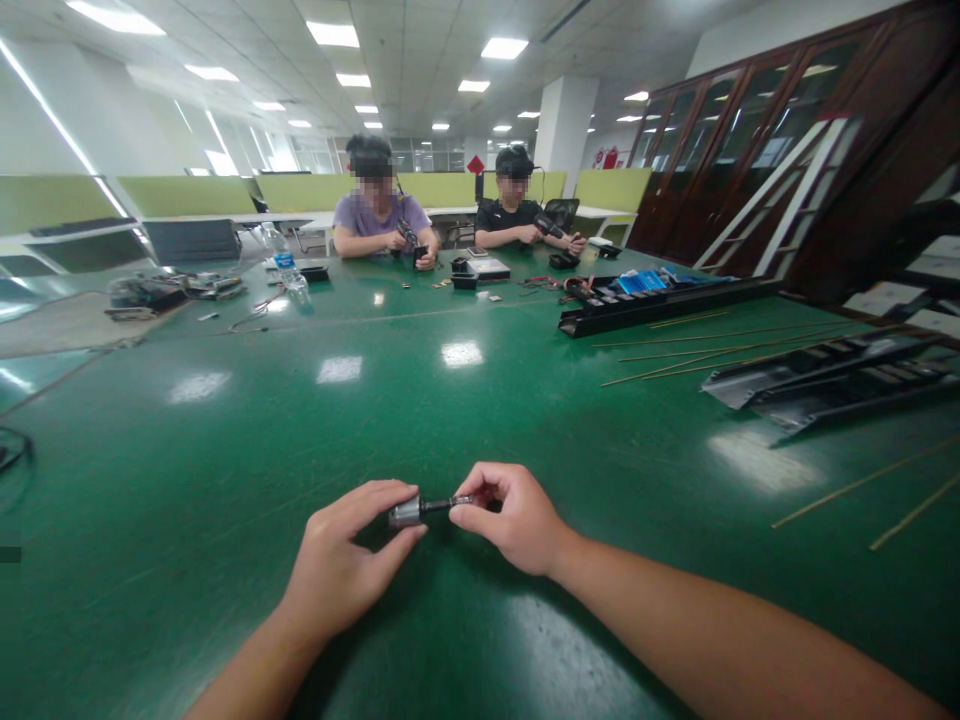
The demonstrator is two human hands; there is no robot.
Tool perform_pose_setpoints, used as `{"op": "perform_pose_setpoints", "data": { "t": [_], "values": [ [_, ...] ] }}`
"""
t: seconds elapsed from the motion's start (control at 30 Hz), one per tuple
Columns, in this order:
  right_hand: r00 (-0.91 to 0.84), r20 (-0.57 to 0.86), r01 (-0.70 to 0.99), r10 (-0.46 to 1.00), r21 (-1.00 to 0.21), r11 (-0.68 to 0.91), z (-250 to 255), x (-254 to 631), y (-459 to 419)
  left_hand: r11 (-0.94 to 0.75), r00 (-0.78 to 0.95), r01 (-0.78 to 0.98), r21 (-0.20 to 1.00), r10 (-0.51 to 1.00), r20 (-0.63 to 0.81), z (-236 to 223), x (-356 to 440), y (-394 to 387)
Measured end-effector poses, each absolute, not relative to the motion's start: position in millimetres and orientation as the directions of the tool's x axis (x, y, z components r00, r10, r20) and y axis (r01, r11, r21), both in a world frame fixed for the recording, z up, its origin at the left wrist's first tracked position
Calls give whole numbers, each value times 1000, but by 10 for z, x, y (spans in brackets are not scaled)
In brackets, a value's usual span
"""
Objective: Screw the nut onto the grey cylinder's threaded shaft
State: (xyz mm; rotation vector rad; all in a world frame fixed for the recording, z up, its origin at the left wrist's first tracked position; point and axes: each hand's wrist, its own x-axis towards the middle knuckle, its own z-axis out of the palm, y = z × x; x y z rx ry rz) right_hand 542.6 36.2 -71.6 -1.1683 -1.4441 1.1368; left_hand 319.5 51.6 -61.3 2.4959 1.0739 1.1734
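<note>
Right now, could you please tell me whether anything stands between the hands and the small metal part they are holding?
Nothing visible does: the left hand holds the silver end of the small metal part, and the right hand pinches its thin dark shaft, so both touch it directly. Only the green table lies below.

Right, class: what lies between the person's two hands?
In the head view, a small metal-ended rod spans the gap, held by the left hand and the right hand.

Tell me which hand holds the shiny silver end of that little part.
The left hand grips the silver end; the right hand pinches the thin dark stem instead.
</note>
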Motion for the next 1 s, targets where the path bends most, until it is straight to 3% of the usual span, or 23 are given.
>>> {"op": "perform_pose_setpoints", "data": {
  "t": [1.0],
  "values": [
    [-95,103,112,990,-987,114,-733,5441,385,-710,420,560,427,687,592,-626,3152,544]
  ]
}}
